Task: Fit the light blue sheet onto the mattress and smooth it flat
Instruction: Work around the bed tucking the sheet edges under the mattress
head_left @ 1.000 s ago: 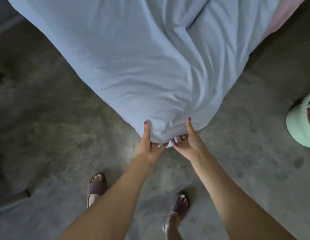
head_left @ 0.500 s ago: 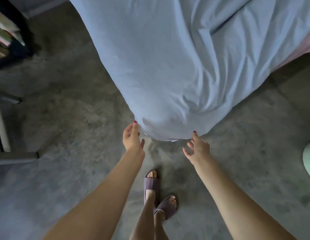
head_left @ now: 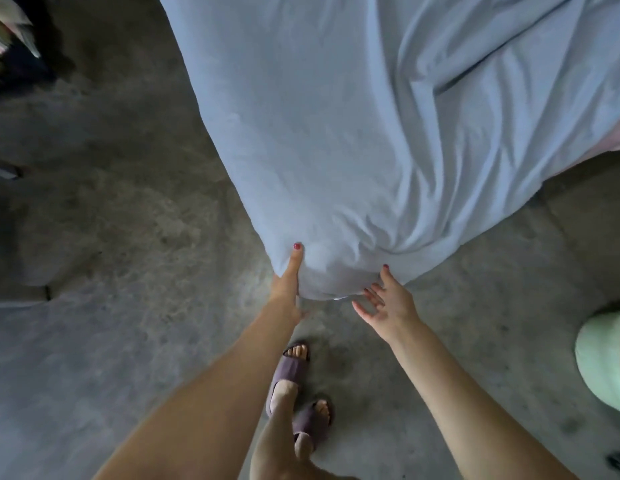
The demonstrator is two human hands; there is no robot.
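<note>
The light blue sheet [head_left: 336, 133] covers the near corner of the mattress and hangs down over it, with long creases running toward the upper right. A strip of pink mattress [head_left: 618, 140] shows at the right edge. My left hand [head_left: 288, 285] grips the sheet at the left side of the corner, thumb on top of the fabric and fingers tucked beneath. My right hand [head_left: 388, 306] is held just below the corner's lower edge, fingers spread, with only the thumb tip touching the cloth.
Grey concrete floor [head_left: 128, 271] surrounds the bed corner. My feet in purple slippers [head_left: 294, 386] stand close under the corner. A pale green rounded object [head_left: 606, 368] sits at the right edge. Dark furniture with stacked items [head_left: 14, 39] is at the top left.
Both hands gripped the corner a second ago, then came off it. Now my left hand has taken hold of the sheet again and my right hand has moved back up to the edge.
</note>
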